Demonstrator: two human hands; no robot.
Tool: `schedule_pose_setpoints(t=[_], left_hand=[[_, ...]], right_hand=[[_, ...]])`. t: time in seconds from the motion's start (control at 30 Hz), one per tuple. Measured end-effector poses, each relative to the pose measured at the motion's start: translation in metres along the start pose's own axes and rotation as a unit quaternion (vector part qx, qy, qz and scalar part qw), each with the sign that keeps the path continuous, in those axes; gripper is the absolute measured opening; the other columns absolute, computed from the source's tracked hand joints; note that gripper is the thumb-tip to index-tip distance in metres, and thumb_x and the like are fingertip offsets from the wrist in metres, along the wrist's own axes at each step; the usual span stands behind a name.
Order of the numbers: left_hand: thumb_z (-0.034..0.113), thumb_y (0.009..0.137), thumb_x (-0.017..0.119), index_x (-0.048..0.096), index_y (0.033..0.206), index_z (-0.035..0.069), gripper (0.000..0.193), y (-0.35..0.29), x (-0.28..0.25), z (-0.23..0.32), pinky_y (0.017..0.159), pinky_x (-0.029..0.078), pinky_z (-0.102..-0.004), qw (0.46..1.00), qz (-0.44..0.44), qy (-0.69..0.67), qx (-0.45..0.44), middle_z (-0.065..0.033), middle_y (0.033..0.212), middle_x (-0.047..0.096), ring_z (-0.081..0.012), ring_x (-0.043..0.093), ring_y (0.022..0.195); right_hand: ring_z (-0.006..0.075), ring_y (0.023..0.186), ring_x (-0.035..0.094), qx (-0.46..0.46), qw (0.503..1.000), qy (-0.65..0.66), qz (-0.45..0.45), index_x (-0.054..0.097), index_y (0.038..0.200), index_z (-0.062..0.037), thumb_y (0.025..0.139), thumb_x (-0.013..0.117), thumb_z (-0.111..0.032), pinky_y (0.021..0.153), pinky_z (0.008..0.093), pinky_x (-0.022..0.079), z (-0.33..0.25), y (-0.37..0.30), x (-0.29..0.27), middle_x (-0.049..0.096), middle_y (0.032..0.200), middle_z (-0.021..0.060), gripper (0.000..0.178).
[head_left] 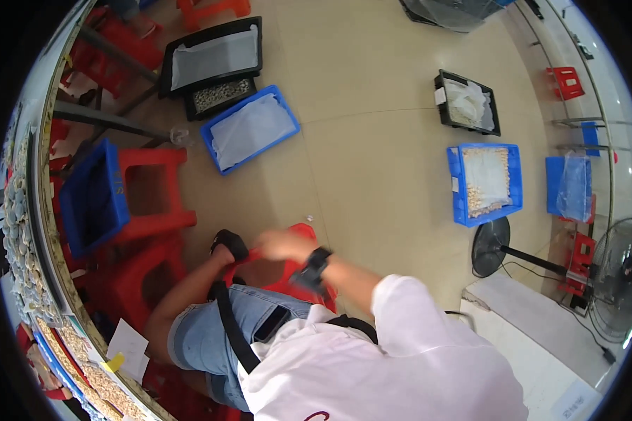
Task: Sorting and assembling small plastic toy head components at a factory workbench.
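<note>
My right hand (282, 245) reaches out over a red plastic stool (277, 274) beside my leg. It is smeared by motion, so neither its finger shape nor any hold on the stool can be made out. A black band with a dark device (316, 266) sits on that wrist. Nowhere in the picture does my left hand show. Close by the stool is my foot in a black shoe (230, 244). A dark phone (271, 324) sticks out of the pocket of my denim shorts.
Left stands a table (64, 281) heaped with small pale pieces, with red stools and a blue crate (84, 200) beside it. Lined trays, one blue (253, 130) and one black (214, 56), lie ahead. Right are a blue crate of pieces (460, 186), a black tray (495, 116) and a fan stand (491, 245).
</note>
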State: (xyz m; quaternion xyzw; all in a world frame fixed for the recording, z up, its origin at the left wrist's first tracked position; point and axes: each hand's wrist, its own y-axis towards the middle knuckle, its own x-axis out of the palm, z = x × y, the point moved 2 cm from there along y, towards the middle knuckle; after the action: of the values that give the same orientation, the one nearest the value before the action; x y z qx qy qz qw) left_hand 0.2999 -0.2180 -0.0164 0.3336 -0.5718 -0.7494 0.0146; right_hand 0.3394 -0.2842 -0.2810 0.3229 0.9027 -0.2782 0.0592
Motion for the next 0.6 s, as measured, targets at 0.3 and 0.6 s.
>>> schedule_pose_setpoints(t=[0.3,0.6], left_hand=[[0.020,0.085,0.043,0.056,0.110,0.008,0.031,-0.192,0.098,-0.011,0.081,0.042,-0.0269,0.935,-0.015,0.017,-0.353,-0.0099,0.116,0.052,-0.0171,0.053,0.103],[0.024,0.083,0.045,0.059,0.107,0.008,0.032,-0.346,0.216,0.013,0.084,0.043,-0.0282,0.747,-0.056,-0.041,-0.661,-0.0115,0.116,0.054,-0.0199,0.054,0.104]], right_hand=[[0.0254,0.079,0.056,0.483,0.719,0.339,0.367,0.056,0.101,-0.0077,0.079,0.055,-0.020,0.067,0.0420,0.050,0.301,-0.077,0.000,0.058,0.088,0.0114,0.025],[0.0258,0.073,0.054,0.461,0.557,0.601,0.340,0.047,0.109,-0.0020,0.080,0.051,-0.008,0.062,0.0386,0.053,0.315,0.015,0.081,0.050,0.083,0.0138,0.030]])
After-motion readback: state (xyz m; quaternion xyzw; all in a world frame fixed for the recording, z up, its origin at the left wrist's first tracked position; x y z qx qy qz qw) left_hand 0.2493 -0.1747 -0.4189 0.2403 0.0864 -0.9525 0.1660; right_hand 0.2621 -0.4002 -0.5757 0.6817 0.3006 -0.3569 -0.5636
